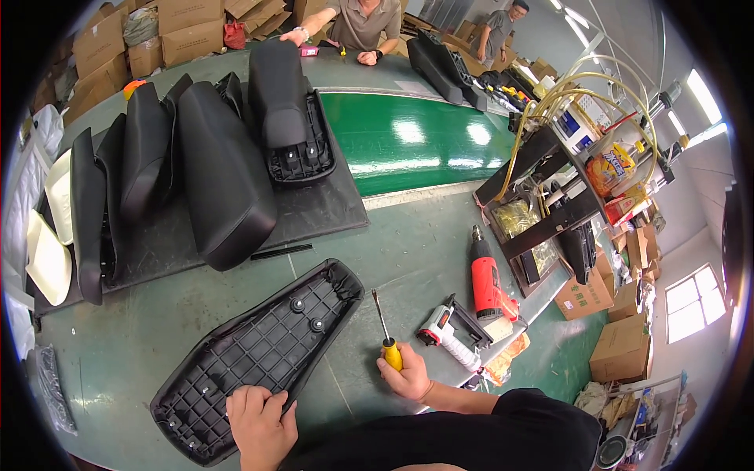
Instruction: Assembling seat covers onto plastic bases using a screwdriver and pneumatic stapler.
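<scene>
A black motorcycle seat (255, 345) lies upside down on the green table, its ribbed plastic base facing up and black cover folded over the rim. My left hand (261, 421) rests on its near edge, fingers bent over the rim. In my right hand (404, 373), closed around the yellow handle, is a screwdriver (381, 314); its metal shaft points up and away from me, apart from the seat. Just right of that hand lie a white and grey staple gun (452, 334) and a red heat gun (488, 275).
Finished-looking black seats (220, 173) stand on a dark mat at the far left, beside cream foam pieces (49, 259). A black metal rack (542, 188) with coiled hose stands at the right. Across the table is a co-worker (365, 31); another person (496, 35) stands farther back.
</scene>
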A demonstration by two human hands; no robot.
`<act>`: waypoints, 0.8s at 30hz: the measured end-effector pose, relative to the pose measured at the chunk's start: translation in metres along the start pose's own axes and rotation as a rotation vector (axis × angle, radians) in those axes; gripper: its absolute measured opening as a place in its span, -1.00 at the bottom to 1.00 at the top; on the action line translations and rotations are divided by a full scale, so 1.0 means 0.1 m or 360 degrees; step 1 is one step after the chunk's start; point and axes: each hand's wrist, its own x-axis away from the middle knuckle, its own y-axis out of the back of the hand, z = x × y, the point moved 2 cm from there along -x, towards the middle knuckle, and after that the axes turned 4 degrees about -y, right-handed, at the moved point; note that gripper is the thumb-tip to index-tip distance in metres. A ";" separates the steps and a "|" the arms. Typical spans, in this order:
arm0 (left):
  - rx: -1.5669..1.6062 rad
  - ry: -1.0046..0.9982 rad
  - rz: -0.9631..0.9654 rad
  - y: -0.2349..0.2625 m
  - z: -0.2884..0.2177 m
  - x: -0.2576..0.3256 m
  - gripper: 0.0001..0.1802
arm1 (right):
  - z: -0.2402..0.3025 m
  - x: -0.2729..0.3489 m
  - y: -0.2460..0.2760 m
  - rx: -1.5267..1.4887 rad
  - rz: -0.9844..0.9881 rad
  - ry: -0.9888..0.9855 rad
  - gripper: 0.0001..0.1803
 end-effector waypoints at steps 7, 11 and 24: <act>0.0001 -0.0031 -0.0048 -0.02 0.00 0.02 -0.71 | 0.01 0.01 0.00 -0.0015 -0.0023 -0.0063 -0.58; 0.0002 -0.0034 -0.0036 -0.03 0.01 -0.01 -0.71 | 0.08 -0.06 0.00 0.0119 -0.0054 0.0087 -0.70; 0.0007 -0.0047 -0.0064 0.02 -0.01 0.12 -0.70 | 0.11 0.07 -0.03 0.0069 -0.0084 0.0009 -0.58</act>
